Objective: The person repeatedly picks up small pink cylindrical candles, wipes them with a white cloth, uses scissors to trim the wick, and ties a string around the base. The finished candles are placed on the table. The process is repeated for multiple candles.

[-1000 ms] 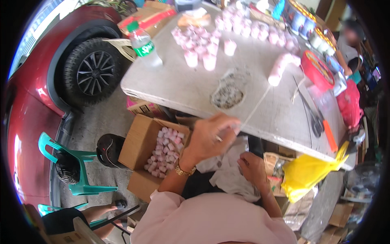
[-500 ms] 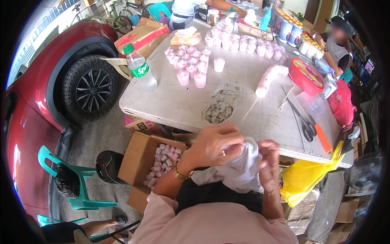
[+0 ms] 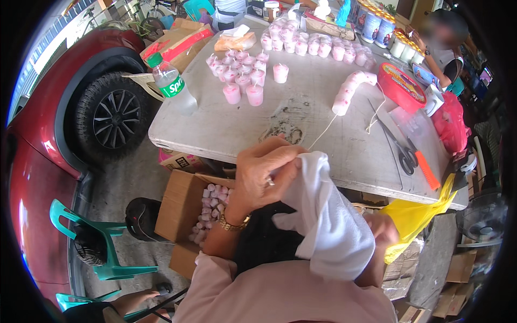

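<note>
Pinching the upper end of a white cloth (image 3: 334,226) in the left hand (image 3: 265,175), with thumb and fingers closed together, in front of a pale pink shirt (image 3: 285,296). Reaching in beside the cloth's lower end with the right hand (image 3: 384,230), partly covered and blurred; cannot tell whether gripping or only touching. As for the cloth: looks soft and plain, creased in long folds, bunched fuller toward the bottom. Hangs between body and desk (image 3: 210,129), with its long axis slanting from the pinched end down to the lower right. Meeting the fingertips there, and slanting up and right across the desk: a thin white cord (image 3: 323,131). Leads to a curved row of pink-and-white pieces (image 3: 346,98), lying right of the desk's middle. Looks chunky, mottled and snugly packed. Points its near end toward the left hand, runs away lengthwise, then bends right like a hook. Lying farther right: scissors (image 3: 397,143) and an orange handle (image 3: 428,172). Standing farther left: pink-filled cups (image 3: 242,75). Sitting below, beside the left forearm: a cardboard box (image 3: 177,207) of loose pink pieces (image 3: 215,202).
</note>
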Demonstrator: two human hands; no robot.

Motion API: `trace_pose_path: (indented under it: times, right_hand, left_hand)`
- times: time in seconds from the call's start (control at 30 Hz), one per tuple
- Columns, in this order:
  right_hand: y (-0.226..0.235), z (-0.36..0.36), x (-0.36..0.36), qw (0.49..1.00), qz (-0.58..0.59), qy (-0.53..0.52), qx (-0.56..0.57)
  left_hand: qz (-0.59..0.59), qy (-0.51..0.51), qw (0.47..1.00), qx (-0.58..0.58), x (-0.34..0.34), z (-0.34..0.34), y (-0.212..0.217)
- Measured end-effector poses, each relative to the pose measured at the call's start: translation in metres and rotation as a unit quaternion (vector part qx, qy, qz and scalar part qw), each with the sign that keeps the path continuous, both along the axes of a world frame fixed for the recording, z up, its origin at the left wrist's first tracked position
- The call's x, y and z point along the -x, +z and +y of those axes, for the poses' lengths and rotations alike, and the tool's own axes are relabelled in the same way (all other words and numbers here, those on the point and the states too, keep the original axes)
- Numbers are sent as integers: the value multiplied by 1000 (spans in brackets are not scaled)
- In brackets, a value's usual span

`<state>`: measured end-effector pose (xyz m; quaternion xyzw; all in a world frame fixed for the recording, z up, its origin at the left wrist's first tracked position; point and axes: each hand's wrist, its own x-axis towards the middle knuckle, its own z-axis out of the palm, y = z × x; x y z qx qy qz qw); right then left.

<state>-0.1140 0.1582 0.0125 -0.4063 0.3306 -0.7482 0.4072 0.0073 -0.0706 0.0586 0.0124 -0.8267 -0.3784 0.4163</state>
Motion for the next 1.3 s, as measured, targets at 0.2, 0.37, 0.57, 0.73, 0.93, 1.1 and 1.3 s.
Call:
trace_pose_path:
  times: [0.2,0.37,0.57,0.73,0.93,1.1,1.3]
  right_hand:
    - [-57,-32,-40,983,-65,-25,-169]
    - [-15,-59,-39,981,32,-57,-180]
    - [22,-76,-22,839,444,-187,-254]
    - [-3,-84,-19,835,453,-259,-175]
    - [-35,-89,-24,982,-130,-70,-117]
    - [-32,-100,-32,974,-183,-54,-123]
    - [-31,-106,-37,972,-191,-61,-119]
  left_hand:
    - [-42,-20,999,-7,11,16,-7]
    - [-3,47,987,-156,-9,23,-16]
    - [18,50,998,-45,-21,34,-28]
    - [34,27,993,-112,-22,34,-46]
    - [136,-34,987,-76,-1,43,-79]
    - [223,50,965,-131,11,46,-93]
    - [140,116,980,-77,3,36,-81]
